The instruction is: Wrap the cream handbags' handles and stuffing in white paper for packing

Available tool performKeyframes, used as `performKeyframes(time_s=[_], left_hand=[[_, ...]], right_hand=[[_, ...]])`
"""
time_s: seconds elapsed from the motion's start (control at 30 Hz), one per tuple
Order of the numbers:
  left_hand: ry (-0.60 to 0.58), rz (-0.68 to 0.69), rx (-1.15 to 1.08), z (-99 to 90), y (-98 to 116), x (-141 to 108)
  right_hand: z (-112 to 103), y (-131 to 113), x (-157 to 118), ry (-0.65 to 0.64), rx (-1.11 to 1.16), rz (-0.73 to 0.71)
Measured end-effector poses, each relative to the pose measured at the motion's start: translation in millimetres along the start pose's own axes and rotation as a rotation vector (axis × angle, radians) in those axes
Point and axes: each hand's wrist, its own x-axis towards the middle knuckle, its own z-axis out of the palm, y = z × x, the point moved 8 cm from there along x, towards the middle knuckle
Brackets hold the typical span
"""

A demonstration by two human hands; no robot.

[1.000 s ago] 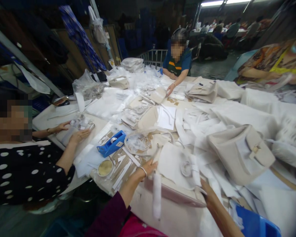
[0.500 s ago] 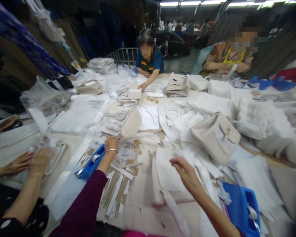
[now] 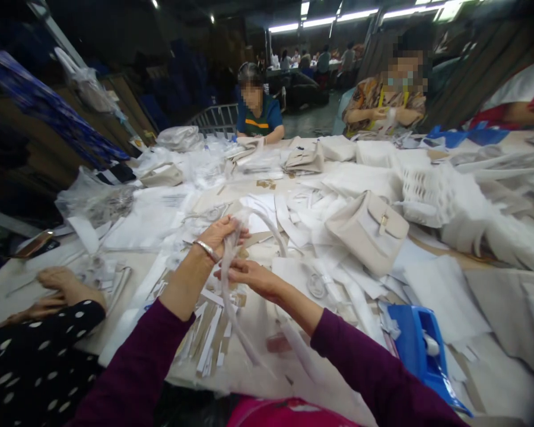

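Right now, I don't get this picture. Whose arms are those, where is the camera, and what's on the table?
A person is wearing a camera on their head, so you see what they see. The arms in dark red sleeves are theirs. Their left hand, with a metal bracelet, and their right hand both hold a long white strap. The table is piled with white and cream material, a cream handbag and a blue tape dispenser. A co-worker in a blue top sits across it.
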Motion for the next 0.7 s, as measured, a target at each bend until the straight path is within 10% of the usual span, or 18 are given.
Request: performKeyframes(time_s=[0.23, 0.57, 0.7], left_hand=[[-0.097, 0.114, -0.188, 66.8, -6.1, -10.2], [-0.418, -0.317, 0.086, 108.3, -124.2, -93.4], [-0.409, -0.327, 0.147, 123.9, -140.8, -102.6]], right_hand=[[-10.7, -32.7, -66.7, 0.112, 0.182, 0.002], [-96.6, -57.3, -113.6, 0.533, -0.054, -0.057], [-106.1, -68.2, -118.0, 0.558, -0.293, -0.110]])
